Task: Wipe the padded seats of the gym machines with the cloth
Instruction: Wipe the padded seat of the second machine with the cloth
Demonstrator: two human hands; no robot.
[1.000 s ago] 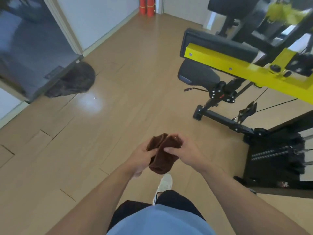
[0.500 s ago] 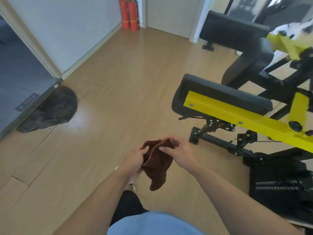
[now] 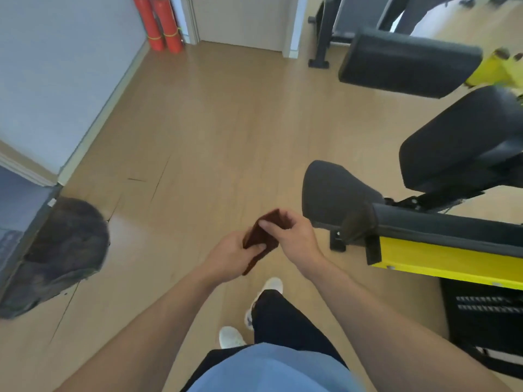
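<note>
A small brown cloth (image 3: 261,239) is folded between both hands above the floor, at waist height. My left hand (image 3: 230,257) grips its lower left edge and my right hand (image 3: 294,240) pinches its top edge. Just right of my right hand is a black padded seat (image 3: 335,190) of a yellow-framed gym machine (image 3: 441,257). A long black pad (image 3: 441,226) runs along the yellow beam. Two more black pads sit further right and back: a tilted pad (image 3: 464,142) and a far pad (image 3: 404,63).
Wooden floor stretches ahead to a door. Two red fire extinguishers (image 3: 158,26) stand by the left wall. A dark round mat (image 3: 60,256) lies at a doorway on the left. A black weight stack (image 3: 486,315) is at lower right. My white shoes (image 3: 270,287) are below.
I have walked forward and the view has tilted up; the machine's seat is now beside my right hand. The hanging cloth has been folded into a flatter, tighter shape between my hands.
</note>
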